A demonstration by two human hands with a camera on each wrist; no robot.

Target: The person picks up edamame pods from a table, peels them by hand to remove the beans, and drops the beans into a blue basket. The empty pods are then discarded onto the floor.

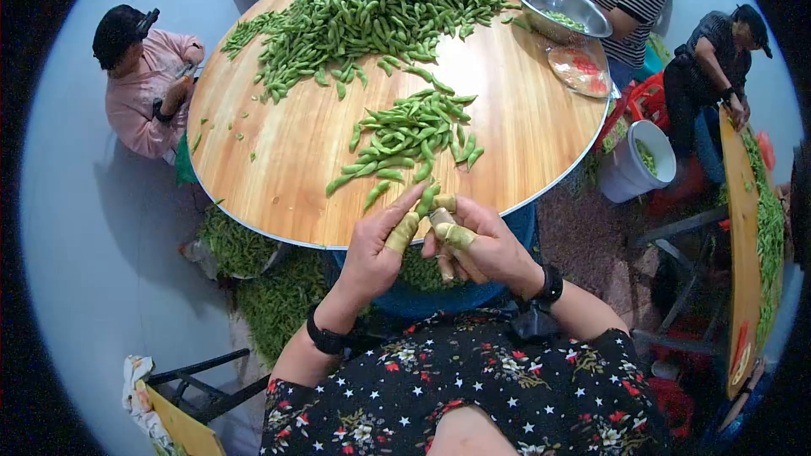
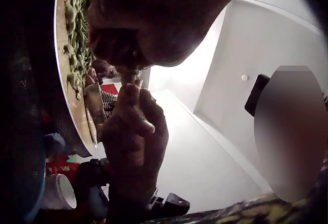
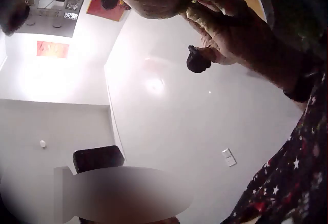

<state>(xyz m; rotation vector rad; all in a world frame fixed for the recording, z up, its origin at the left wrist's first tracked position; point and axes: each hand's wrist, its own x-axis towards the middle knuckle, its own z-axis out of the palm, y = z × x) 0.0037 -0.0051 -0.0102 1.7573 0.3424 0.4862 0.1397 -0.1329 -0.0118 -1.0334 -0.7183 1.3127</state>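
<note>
Both hands meet at the near edge of the round wooden table (image 1: 279, 194). A green pod (image 1: 429, 199) stands between them, pinched by the thumb and forefinger of the left hand (image 1: 380, 245). The right hand (image 1: 494, 249) has its covered thumb and forefinger at the pod's lower end, its other fingers curled below. Yellowish coverings wrap both thumbs and some right fingers. A small pile of pods (image 1: 414, 135) lies just beyond the hands. In the left wrist view the right hand (image 2: 136, 137) touches the small item; in the right wrist view the left hand (image 3: 241, 37) is dark.
A large heap of pods (image 1: 380, 8) covers the table's far side. At the far right are a steel bowl (image 1: 562, 10) and a plastic bag (image 1: 579, 69). A white bucket (image 1: 635, 165) stands right of the table. Pods fill the floor at left (image 1: 279, 304). Several people sit or stand around.
</note>
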